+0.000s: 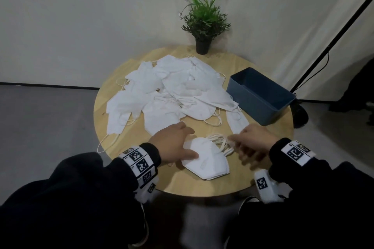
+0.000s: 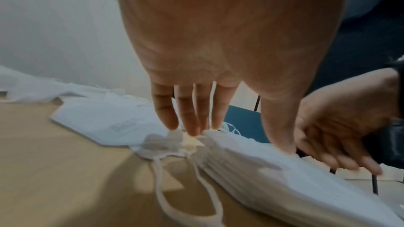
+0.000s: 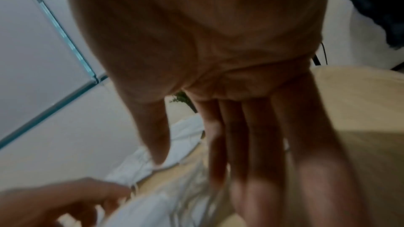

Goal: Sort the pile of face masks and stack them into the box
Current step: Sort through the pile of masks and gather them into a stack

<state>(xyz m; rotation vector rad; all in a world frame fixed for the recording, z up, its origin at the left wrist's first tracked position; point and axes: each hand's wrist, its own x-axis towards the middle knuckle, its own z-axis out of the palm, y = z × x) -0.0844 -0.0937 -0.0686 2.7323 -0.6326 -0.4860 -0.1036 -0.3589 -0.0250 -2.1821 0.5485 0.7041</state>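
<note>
A neat stack of folded white masks point(image 1: 210, 161) lies near the table's front edge, its ear loops point(image 1: 220, 142) bunched at the far right end. My left hand point(image 1: 189, 143) rests on the stack's left end, thumb pressing on top and straight fingers at the far edge; the left wrist view shows this hand point(image 2: 238, 139) on the stack point(image 2: 284, 179). My right hand point(image 1: 237, 147), blurred, touches the loops with extended fingers point(image 3: 251, 196). The loose pile of masks point(image 1: 172, 91) covers the table's middle. The blue box point(image 1: 261, 97) stands open at the right.
A potted plant point(image 1: 204, 20) stands at the back of the round wooden table point(image 1: 182, 184). A black stand pole point(image 1: 334, 36) leans behind the box. One loose mask point(image 2: 104, 123) lies just left of the stack.
</note>
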